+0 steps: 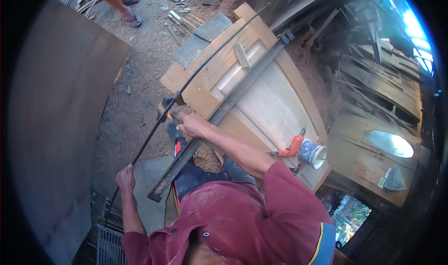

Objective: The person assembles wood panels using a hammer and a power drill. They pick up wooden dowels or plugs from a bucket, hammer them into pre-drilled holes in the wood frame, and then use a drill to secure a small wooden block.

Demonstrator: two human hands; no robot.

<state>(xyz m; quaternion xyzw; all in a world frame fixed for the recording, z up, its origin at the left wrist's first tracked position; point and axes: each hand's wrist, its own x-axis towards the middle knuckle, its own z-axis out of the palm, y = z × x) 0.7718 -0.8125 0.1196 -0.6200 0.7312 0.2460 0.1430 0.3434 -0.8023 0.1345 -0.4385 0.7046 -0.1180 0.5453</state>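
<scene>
My left hand [125,176] is closed around a long, thin black bar [151,135] that runs diagonally up past a panelled wooden door [283,91]. My right hand [191,125] is closed on a blurred tool or fitting [176,115] with yellow on it, at a dark block [165,104] on that bar; its exact kind I cannot make out. Under my right forearm, a heavy metal bar clamp [252,78] lies across the door. An orange drill [290,147] and a paint-spattered bucket [311,154] sit on the door's right part. A short wood block [241,55] lies near its top.
A large plywood sheet [51,120] stands at the left. A person's legs in sandals [126,8] are at the top left, among wood scraps on the floor. Stacked boards [378,78] and another door with an oval opening [368,171] are at the right.
</scene>
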